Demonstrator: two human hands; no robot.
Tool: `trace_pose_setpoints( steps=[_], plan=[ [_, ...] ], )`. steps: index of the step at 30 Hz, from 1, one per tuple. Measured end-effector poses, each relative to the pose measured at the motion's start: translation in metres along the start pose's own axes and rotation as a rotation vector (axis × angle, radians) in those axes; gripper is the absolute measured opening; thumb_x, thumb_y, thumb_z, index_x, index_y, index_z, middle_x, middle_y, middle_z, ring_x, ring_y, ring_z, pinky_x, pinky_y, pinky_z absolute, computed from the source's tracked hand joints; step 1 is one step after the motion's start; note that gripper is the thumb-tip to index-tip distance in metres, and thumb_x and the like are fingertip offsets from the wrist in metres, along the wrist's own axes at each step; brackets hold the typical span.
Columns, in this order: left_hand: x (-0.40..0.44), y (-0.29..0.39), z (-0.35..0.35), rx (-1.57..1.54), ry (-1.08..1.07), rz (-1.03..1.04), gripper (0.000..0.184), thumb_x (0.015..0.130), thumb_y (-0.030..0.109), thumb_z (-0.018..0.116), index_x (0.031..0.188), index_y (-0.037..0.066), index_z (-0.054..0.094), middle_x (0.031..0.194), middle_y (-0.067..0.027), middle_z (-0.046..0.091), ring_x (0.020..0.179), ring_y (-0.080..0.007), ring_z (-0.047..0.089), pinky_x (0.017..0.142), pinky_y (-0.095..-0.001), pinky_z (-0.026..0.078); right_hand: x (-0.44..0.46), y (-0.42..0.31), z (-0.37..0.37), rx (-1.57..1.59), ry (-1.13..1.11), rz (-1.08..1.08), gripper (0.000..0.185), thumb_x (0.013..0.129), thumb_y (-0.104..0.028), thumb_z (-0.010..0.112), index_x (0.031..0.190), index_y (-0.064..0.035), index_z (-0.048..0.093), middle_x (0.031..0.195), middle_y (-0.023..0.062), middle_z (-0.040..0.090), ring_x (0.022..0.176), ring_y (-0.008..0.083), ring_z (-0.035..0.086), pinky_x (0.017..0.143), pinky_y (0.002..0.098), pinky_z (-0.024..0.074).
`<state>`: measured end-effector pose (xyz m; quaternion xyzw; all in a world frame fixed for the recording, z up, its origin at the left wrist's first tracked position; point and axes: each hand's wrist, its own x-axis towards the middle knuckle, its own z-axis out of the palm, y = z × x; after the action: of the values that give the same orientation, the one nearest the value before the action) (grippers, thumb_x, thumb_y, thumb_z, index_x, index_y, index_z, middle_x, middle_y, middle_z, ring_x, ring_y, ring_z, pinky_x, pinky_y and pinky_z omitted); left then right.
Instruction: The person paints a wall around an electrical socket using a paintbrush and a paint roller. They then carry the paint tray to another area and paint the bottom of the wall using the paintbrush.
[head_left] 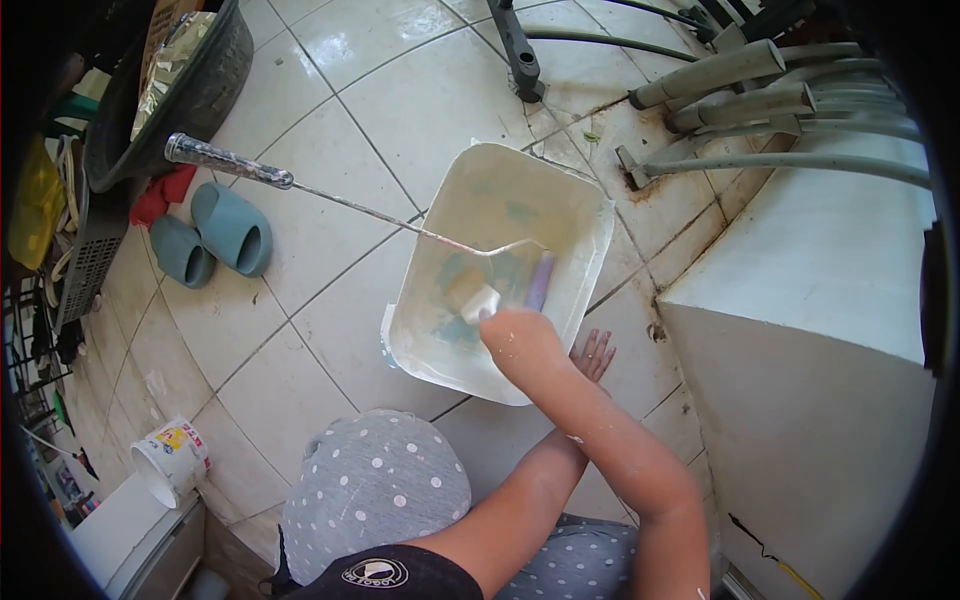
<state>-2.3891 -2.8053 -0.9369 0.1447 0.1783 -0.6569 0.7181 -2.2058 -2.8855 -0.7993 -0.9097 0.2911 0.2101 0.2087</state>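
A white rectangular basin (412, 352) stands on the tiled floor, its inside wet with cloudy whitish residue and bluish-green patches. My right hand (520, 340) reaches into it over my left forearm, fingers closed around a small white object (480, 304) whose kind I cannot make out. My left hand (592, 356) is by the basin's right outer side, fingers stretched out and apart, holding nothing visible. Across the basin lies a paint roller frame (360, 208), its speckled handle sticking out to the left. A lavender roller cover (540, 280) rests inside, beside my right hand.
Blue-grey slippers (236, 228) lie on the floor at left, near a black tub (215, 85). A white bucket (172, 462) lies tipped at lower left. Grey pipes (720, 75) stick out at upper right, above a white ledge (800, 270). A dark metal leg (516, 50) stands behind the basin.
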Motion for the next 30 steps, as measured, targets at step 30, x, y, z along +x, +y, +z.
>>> trace_pose_setpoints(
  steps=[30],
  plan=[
    [-0.013,0.005,0.019,-0.244,-0.054,0.045,0.057,0.101,0.039,0.018,0.152,0.013,0.016,0.163,-0.0059,0.008,0.150,-0.0185,0.004,0.118,-0.0581,-0.001,-0.012,0.002,-0.012,-0.050,0.011,-0.030,0.005,0.072,-0.004,0.065,0.073,-0.0038,0.070,0.071,0.0138,0.067,0.065,0.0279,0.070,0.052,0.0376,0.0545]
  ],
)
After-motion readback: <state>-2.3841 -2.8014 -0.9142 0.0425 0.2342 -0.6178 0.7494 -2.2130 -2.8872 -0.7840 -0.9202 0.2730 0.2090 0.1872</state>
